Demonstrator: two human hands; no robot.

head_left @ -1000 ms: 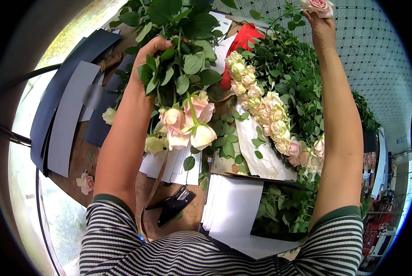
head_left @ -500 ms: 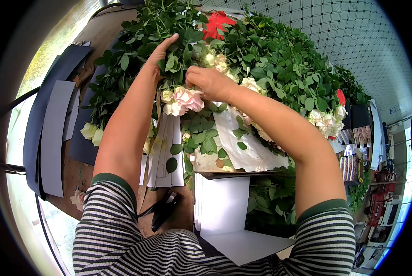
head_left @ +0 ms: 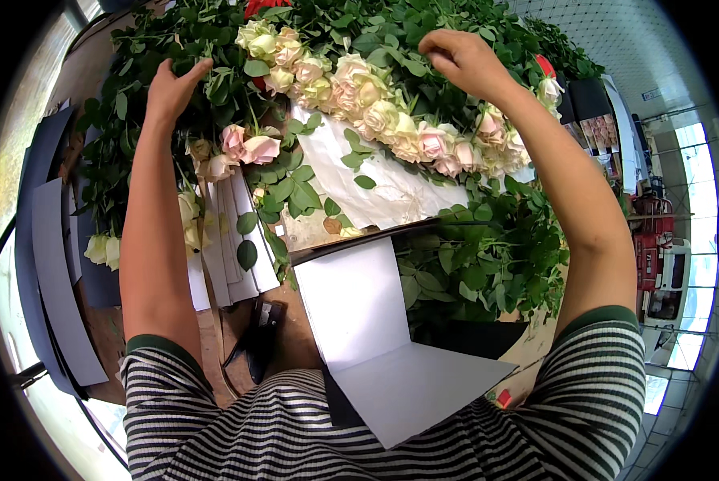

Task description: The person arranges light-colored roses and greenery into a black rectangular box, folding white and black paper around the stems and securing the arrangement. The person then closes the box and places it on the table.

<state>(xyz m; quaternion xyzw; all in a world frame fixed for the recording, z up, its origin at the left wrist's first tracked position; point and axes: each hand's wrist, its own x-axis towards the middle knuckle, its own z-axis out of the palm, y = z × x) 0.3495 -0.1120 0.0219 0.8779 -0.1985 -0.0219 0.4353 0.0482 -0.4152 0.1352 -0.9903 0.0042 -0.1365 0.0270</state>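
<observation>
My left hand (head_left: 171, 92) is at the leafy rose stems (head_left: 207, 88) on the left, thumb spread away from the fingers. Just below it hang pink and cream roses (head_left: 259, 149). My right hand (head_left: 473, 68) hovers over the green foliage to the right, its fingers bent and apart from the thumb, with nothing visible between them. Between the hands a long row of cream and pale pink roses (head_left: 375, 116) runs slantwise across the bench. A white sheet (head_left: 359, 188) with loose leaves on it lies in front of the row.
A folded white card (head_left: 359, 297) stands near my body, with more leaves (head_left: 480, 264) to its right. A black tool (head_left: 255, 341) lies beside strips of white paper (head_left: 235, 240). Grey and dark boards (head_left: 58, 276) are on the left. Red pieces (head_left: 545, 66) show among the foliage.
My hands have moved apart: the right went up and right, away from the pink roses, and the left moved left. The view has shifted, and the rose row is now uncovered.
</observation>
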